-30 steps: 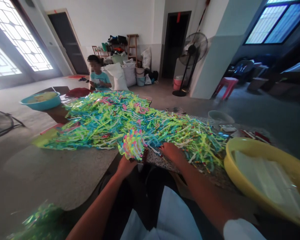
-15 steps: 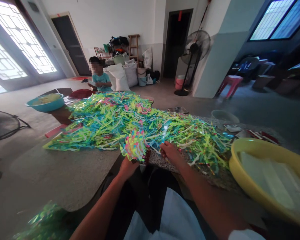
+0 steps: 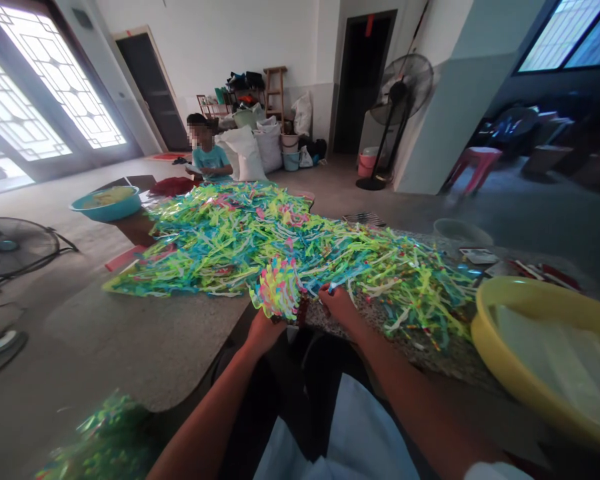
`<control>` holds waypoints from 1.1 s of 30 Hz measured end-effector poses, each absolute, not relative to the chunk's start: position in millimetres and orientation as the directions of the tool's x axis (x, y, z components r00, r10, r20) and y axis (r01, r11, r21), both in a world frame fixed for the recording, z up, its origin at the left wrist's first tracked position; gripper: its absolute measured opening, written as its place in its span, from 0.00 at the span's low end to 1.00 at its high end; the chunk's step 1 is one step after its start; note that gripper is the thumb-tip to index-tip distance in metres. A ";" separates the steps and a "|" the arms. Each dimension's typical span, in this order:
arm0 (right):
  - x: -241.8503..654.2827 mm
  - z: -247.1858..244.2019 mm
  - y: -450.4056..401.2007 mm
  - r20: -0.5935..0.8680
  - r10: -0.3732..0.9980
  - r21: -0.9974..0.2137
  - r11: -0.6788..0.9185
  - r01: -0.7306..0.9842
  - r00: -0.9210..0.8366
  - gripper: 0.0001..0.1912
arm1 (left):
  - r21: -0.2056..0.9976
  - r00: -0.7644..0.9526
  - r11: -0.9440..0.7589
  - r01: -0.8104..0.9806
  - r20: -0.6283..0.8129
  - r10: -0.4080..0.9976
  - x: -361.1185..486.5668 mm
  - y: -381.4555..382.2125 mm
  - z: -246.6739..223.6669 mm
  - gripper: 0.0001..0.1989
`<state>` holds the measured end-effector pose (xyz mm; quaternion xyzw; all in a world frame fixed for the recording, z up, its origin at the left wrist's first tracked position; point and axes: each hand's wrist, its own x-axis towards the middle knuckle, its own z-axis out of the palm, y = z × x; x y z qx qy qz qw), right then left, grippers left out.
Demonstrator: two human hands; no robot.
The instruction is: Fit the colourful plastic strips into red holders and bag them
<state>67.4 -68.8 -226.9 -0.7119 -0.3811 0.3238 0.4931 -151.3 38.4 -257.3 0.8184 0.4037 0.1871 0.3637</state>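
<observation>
A thick bunch of colourful plastic strips (image 3: 279,287), yellow-green, pink, blue and white, fans upward out of my left hand (image 3: 266,331), which is closed round its lower end. To the right, at the table's front edge, my right hand (image 3: 337,303) is closed, thumb and fingers pinched together. A small pale blue-white piece shows at its fingers and looks like the end of a strip. Right behind both hands spreads a wide, tangled pile of similar strips (image 3: 220,247), covering much of the stone-topped table (image 3: 180,333).
A yellow basin (image 3: 500,293) with whitish sheets stands at the right. A blue basin (image 3: 105,210) is at the far left, near a floor fan (image 3: 10,247). Another person (image 3: 211,160) is behind the pile. More strips (image 3: 105,440) lie low at left.
The view has shifted slightly, so the scene sits further right. My right hand has drawn a little closer to the bunch, and a pale piece now shows at its fingers. My left hand still holds the bunch.
</observation>
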 end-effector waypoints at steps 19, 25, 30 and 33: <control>44.8 -208.3 -58.8 -0.116 0.933 -0.308 -0.361 0.880 0.341 0.21 | 0.721 0.610 -0.428 0.545 0.009 0.792 -150.0 36.1 -249.8 0.30; 34.2 -215.3 -60.9 -0.123 0.915 -0.289 -0.402 0.869 0.383 0.19 | 0.710 0.592 -0.399 0.580 -0.031 0.805 -149.1 36.5 -249.7 0.30; 31.6 -208.0 -57.6 -0.141 0.942 -0.237 -0.331 0.913 0.305 0.18 | 0.718 0.598 -0.407 0.564 -0.016 0.801 -149.5 37.0 -251.4 0.32; 31.4 -200.8 -51.8 -0.145 0.927 -0.291 -0.375 0.880 0.346 0.17 | 0.718 0.610 -0.415 0.559 -0.016 0.793 -149.8 36.5 -250.6 0.30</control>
